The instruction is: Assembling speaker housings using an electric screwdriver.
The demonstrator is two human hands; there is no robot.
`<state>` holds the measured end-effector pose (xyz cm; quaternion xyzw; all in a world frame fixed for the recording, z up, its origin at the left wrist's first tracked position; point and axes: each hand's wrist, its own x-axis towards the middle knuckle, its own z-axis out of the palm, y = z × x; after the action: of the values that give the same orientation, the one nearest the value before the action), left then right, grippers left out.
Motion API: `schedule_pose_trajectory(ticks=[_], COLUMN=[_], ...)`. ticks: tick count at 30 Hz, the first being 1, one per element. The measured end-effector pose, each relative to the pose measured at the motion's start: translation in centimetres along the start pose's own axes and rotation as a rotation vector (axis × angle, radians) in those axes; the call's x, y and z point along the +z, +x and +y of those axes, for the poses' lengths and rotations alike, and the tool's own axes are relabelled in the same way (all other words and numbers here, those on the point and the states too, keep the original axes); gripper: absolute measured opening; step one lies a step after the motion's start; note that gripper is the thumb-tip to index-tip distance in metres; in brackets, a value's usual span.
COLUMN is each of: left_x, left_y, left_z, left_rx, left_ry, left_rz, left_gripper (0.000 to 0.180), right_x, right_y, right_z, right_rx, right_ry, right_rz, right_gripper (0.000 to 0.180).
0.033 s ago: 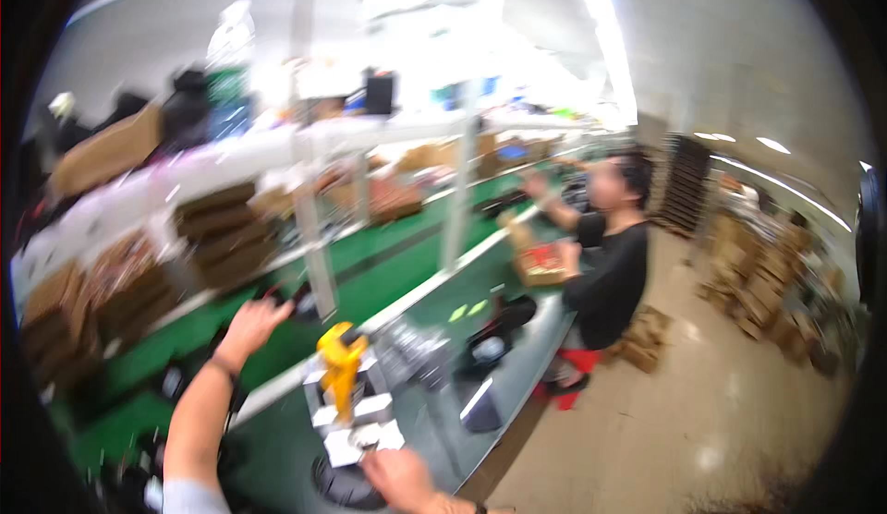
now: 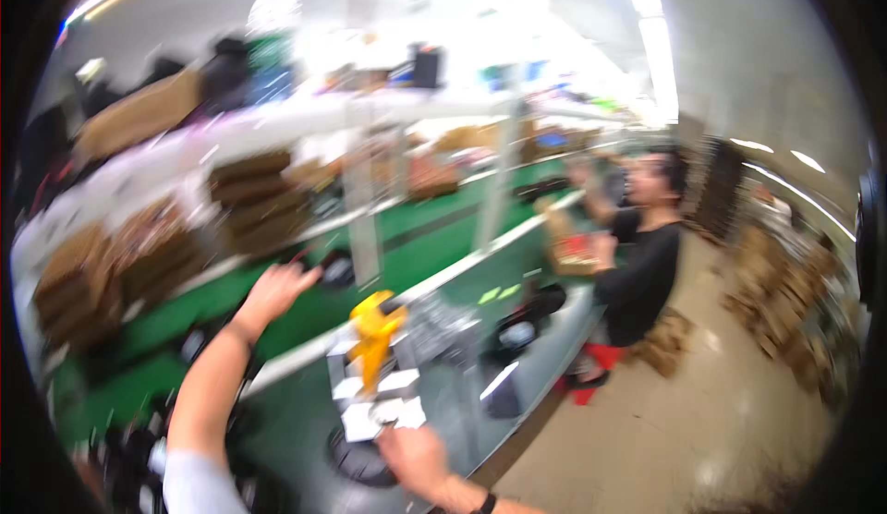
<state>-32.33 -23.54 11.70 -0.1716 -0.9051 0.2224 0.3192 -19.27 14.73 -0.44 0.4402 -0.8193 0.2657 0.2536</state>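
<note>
Left hand (image 2: 277, 292) outstretched over the green surface (image 2: 425, 253), beside a black rounded part (image 2: 338, 267); right hand (image 2: 416, 459) at the white flap (image 2: 358, 422) below the yellow upright (image 2: 372, 348) on the bench (image 2: 305, 403); blur hides both grips; apparently a reaching step, calling for careful fingertip alignment.

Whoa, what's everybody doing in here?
Someone is working at a bench with both hands. Their left hand is stretched out over a green surface, close to a dark object; it's too blurry to tell if they touch. Their right hand is at the edge of a white piece, just in front of an upright yellow object. Farther along, a co-worker in black has a hand at a cardboard box with something red showing.
</note>
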Motion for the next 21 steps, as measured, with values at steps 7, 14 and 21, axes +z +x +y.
schedule_pose_trajectory(ticks=[7,14,21], left_x=[-14.2,-21.6,-19.4], left_y=[-2.1,-14.2,-16.9], left_z=[-1.5,6.4,11.3], left_rx=[-0.111,-0.178,-0.121], left_ry=[0.029,0.071,-0.014], left_rz=[-0.121,-0.273,-0.323], left_gripper=[0.031,0.04,0.024], right_x=[-3.0,-0.7,-1.3], right_y=[1.8,0.9,1.4], right_z=[-0.1,-0.8,-0.7], right_rx=[0.176,0.082,0.099], right_ry=[0.135,0.162,0.152], right_rz=[0.141,0.178,0.2], right_gripper=[0.012,0.015,0.013])
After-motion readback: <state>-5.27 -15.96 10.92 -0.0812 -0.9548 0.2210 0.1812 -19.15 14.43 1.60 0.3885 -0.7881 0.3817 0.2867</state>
